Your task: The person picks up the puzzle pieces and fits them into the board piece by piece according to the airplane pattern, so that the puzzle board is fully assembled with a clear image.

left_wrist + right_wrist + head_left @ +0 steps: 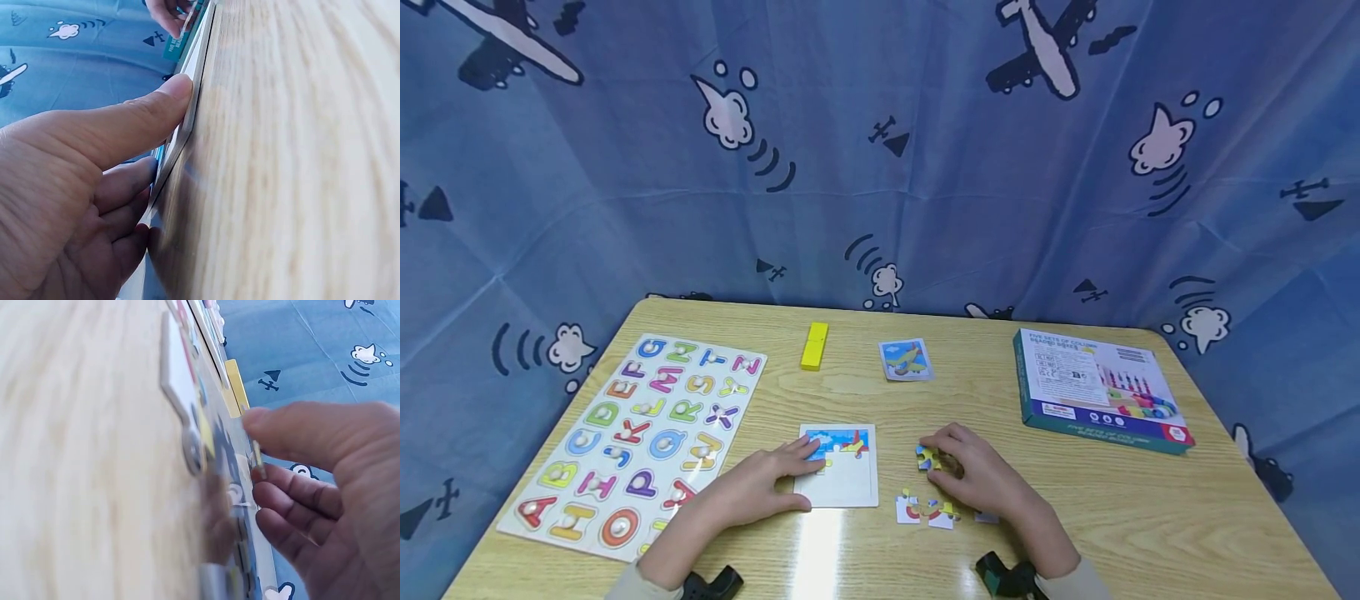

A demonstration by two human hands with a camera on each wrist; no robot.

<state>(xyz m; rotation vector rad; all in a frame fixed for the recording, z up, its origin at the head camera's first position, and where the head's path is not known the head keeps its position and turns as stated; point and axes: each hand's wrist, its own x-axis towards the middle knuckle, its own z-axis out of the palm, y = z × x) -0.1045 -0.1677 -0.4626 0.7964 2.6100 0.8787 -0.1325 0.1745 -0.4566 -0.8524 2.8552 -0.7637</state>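
A white-framed puzzle board [850, 487] lies flat in the middle of the table, its top part filled with blue sky and part of an airplane. My left hand [763, 487] rests on the board's left side, fingers over its surface; in the left wrist view the thumb [178, 87] touches the edge. To the right of the board, my right hand [977, 475] pinches a yellow and blue jigsaw piece [928, 457] between thumb and fingers. Nearer me lie a white jigsaw piece with red [907, 509] and another one [940, 514]. A further piece [987, 517] is partly covered by the right hand.
An alphabet peg board [508, 525] covers the left of the table. Farther back are a yellow block [814, 346] and a card with a yellow airplane [907, 360]. At the right lies a boxed set [1101, 387]. A blue curtain hangs behind the table.
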